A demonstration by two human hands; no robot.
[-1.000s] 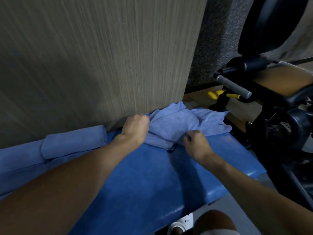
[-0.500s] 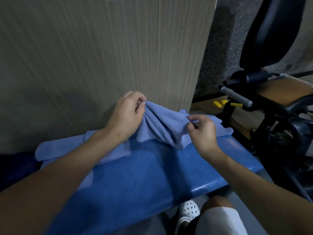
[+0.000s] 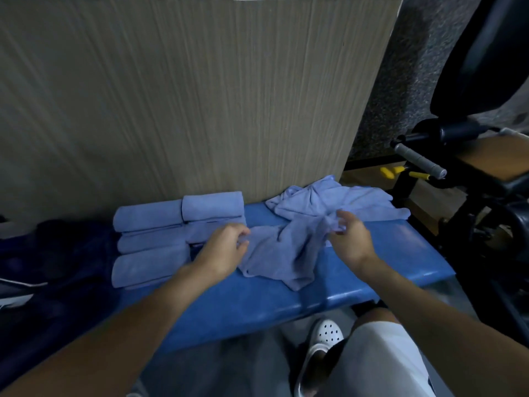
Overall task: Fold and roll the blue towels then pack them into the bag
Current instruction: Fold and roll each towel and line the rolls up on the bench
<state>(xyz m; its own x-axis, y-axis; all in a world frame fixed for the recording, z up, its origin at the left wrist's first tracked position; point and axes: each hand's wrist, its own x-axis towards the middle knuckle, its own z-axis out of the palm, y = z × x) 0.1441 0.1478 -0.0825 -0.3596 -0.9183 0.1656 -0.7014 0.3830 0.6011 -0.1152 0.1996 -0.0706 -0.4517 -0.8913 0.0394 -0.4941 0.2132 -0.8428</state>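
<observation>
A crumpled blue towel (image 3: 283, 253) lies spread on the blue padded bench (image 3: 372, 270). My left hand (image 3: 223, 250) pinches its left edge and my right hand (image 3: 350, 239) pinches its right edge. Behind them, a heap of loose blue towels (image 3: 337, 202) sits by the wooden panel. Several rolled blue towels (image 3: 160, 239) lie side by side on the bench's left part. At the far left is a dark blue bag (image 3: 57, 267), blurred and mostly in shadow.
A tall wooden panel (image 3: 186, 96) stands right behind the bench. Black gym equipment with a grey handle (image 3: 420, 160) crowds the right side. Below the bench edge I see a knee in white shorts and a white perforated shoe (image 3: 326, 336).
Both hands lifted one towel off the heap, then brought it toward me and down onto the bench. The view tilted down, so the rolled towels and the bag now show.
</observation>
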